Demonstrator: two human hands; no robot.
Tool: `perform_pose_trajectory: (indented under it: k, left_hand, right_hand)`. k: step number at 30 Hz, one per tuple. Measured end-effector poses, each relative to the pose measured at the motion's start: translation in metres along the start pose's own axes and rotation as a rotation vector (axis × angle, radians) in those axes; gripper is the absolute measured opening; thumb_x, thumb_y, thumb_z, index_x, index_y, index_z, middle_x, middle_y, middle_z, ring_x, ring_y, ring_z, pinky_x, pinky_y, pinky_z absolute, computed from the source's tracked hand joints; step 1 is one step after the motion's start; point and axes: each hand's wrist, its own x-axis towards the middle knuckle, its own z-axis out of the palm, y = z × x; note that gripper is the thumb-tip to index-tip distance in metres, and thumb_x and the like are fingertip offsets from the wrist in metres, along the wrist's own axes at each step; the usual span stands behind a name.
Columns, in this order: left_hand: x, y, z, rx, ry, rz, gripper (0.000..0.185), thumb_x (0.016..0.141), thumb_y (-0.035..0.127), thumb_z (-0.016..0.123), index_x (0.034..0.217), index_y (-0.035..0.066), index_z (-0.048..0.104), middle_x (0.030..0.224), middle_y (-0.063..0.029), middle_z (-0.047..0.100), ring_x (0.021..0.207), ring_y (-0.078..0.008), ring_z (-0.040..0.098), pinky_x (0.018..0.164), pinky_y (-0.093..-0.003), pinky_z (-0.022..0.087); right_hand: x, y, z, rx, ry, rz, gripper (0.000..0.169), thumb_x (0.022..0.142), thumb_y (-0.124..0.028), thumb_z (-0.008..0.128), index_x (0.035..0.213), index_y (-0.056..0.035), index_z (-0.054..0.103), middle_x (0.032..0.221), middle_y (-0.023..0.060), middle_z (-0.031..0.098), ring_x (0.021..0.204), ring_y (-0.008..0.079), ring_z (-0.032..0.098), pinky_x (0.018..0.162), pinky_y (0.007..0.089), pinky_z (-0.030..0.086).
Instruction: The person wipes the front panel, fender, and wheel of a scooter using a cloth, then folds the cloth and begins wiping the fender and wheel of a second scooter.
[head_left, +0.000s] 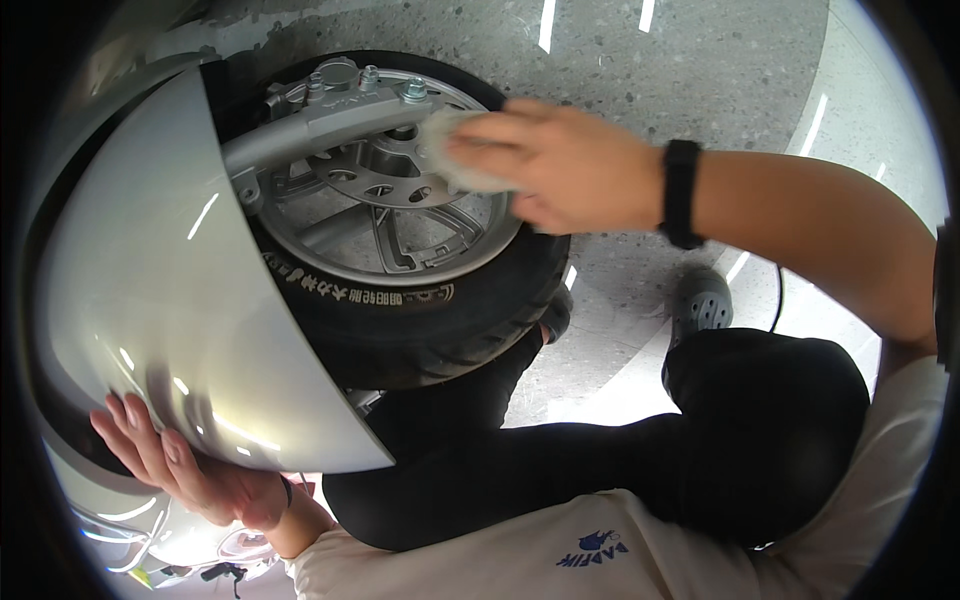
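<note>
My right hand (570, 165) holds a pale cloth (457, 150), its fingers pressed into it. The cloth is over the right end of the silver fork leg (337, 124) and covers part of the brake disc (352, 176); whether it touches the metal I cannot tell. My left hand (195, 480) lies with spread fingers against the lower edge of a glossy silver-white fender (172, 262). Beyond the fender's curved edge is the scooter's front wheel, with a spoked alloy rim (390, 240) and a black tire (420, 330) bearing white writing.
Hex bolts (414, 91) stand up from the fork leg's end. My black-trousered legs (600, 465) bend close below the tire, and a grey clog (703, 304) rests on the speckled floor (645, 82). A thin black cable (778, 300) runs beside my right knee.
</note>
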Motion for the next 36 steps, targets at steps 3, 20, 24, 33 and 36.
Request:
perform_pose_trajectory:
  k: [3,20,24,33,36]
  left_hand:
    - [0.014,0.007,-0.006,0.073,-0.035,0.11,0.074,0.104,0.058,0.019,0.147,0.008,0.052,0.145,-0.0256,0.057,0.143,-0.0485,0.044,0.117,-0.0636,0.035]
    - [0.008,0.008,0.002,0.178,-0.053,0.172,0.05,0.107,0.03,0.034,0.14,-0.002,0.054,0.143,-0.0253,0.058,0.136,-0.046,0.053,0.114,-0.0581,0.044]
    - [0.015,0.012,0.004,0.136,-0.085,0.162,0.056,0.107,0.03,0.024,0.14,-0.005,0.054,0.143,-0.0286,0.056,0.134,-0.048,0.054,0.113,-0.0589,0.044]
    - [0.011,0.008,0.0,0.161,-0.063,0.197,0.066,0.107,0.037,0.017,0.138,-0.008,0.055,0.14,-0.0321,0.057,0.13,-0.0489,0.057,0.111,-0.058,0.046]
    - [0.01,0.007,0.002,0.078,-0.044,0.143,0.074,0.107,0.046,0.015,0.139,-0.008,0.054,0.141,-0.0323,0.056,0.131,-0.0487,0.056,0.113,-0.0589,0.043]
  right_hand:
    - [-0.016,0.015,-0.004,0.114,0.196,-0.062,0.055,0.079,-0.01,0.071,0.133,-0.0089,0.061,0.118,0.0101,0.064,0.103,0.0259,0.061,0.091,0.0363,0.058]
    - [0.008,-0.025,-0.011,0.447,-0.287,0.037,0.032,0.076,-0.004,0.058,0.106,0.0025,0.069,0.091,0.0169,0.07,0.09,0.0306,0.066,0.08,0.0414,0.057]
    - [0.035,-0.053,-0.005,0.674,-0.067,0.013,0.02,0.085,-0.015,0.062,0.082,0.003,0.068,0.076,0.0189,0.07,0.082,0.035,0.072,0.076,0.045,0.06]
    - [-0.003,-0.051,-0.001,0.133,-0.047,-0.043,0.025,0.085,-0.011,0.067,0.107,-0.0001,0.068,0.094,0.009,0.071,0.091,0.0226,0.063,0.087,0.0347,0.054]
    - [0.011,-0.071,-0.001,0.069,0.177,-0.106,0.017,0.087,-0.015,0.065,0.093,0.0005,0.069,0.082,0.0088,0.069,0.08,0.0219,0.065,0.079,0.0337,0.056]
